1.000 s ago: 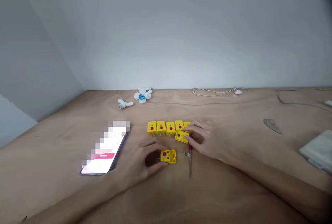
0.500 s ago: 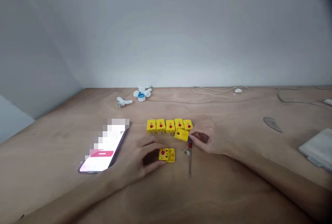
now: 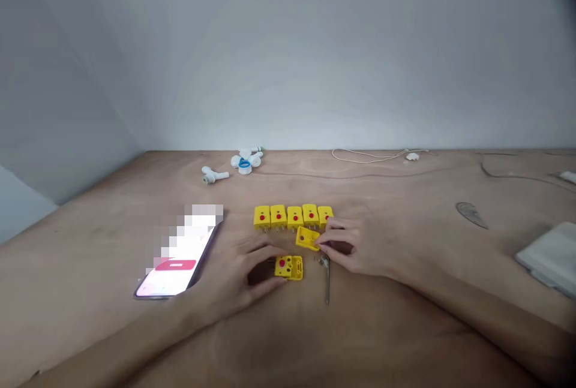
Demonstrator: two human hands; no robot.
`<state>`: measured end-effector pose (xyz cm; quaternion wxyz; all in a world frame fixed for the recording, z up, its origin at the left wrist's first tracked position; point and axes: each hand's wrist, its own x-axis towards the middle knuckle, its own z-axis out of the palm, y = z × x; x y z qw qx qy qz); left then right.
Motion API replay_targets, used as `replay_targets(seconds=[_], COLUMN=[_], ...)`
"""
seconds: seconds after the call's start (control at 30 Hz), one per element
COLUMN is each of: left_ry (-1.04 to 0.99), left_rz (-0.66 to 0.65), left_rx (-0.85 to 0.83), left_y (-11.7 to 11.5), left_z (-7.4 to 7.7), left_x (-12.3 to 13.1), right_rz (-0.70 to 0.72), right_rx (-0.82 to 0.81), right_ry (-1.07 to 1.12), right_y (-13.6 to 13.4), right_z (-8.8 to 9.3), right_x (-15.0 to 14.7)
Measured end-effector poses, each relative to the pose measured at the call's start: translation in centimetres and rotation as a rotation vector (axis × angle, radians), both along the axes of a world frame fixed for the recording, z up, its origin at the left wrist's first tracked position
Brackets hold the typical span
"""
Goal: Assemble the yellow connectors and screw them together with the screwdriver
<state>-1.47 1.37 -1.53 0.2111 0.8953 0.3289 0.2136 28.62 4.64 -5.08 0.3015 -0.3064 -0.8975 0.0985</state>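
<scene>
Several yellow connector plugs [image 3: 293, 217] with red dots stand in a row on the wooden table [image 3: 382, 340]. My left hand [image 3: 240, 274] pinches an opened yellow plug body [image 3: 289, 267] lying flat in front of the row. My right hand [image 3: 355, 243] holds a loose yellow cover piece [image 3: 308, 237] by its right edge, tilted, between the row and the opened plug. A small screwdriver [image 3: 327, 283] lies on the table just below my right hand, with a tiny metal part [image 3: 322, 260] beside its tip.
A phone [image 3: 177, 262] with a lit screen lies at the left. White plastic fittings [image 3: 245, 162] and a white cable [image 3: 378, 157] sit near the wall. A dark flat piece [image 3: 470, 214] and a white device [image 3: 546, 259] lie at the right.
My right hand took hold of the yellow cover and slid it left, away from the row's right end and closer to the opened plug. My left hand stayed on the plug.
</scene>
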Motion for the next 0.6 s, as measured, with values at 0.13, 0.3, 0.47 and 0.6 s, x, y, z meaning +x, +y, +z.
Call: replay_targets(seconds=[0.13,0.3,0.47,0.6], left_ry=[0.0,0.018,-0.011,-0.025], left_rz=[-0.009,0.018,-0.018,-0.036], left_rx=[0.031,0.043,0.071,0.102], left_y=[0.1,0.0,-0.1,-0.2], left_z=[-0.2,-0.3,-0.3,-0.5], left_x=[-0.1,-0.1,-0.1,-0.2], right_rz=[0.038,0.093,0.077,0.119], right_rx=[0.022,-0.055,-0.041,-0.04], right_ry=[0.03,0.041,-0.001,0.07], right_y=[0.1,0.1,-0.2,-0.5], right_z=[-0.2,0.3,0.7,0.8], right_x=[-0.5,-0.6,-0.9,-2.0])
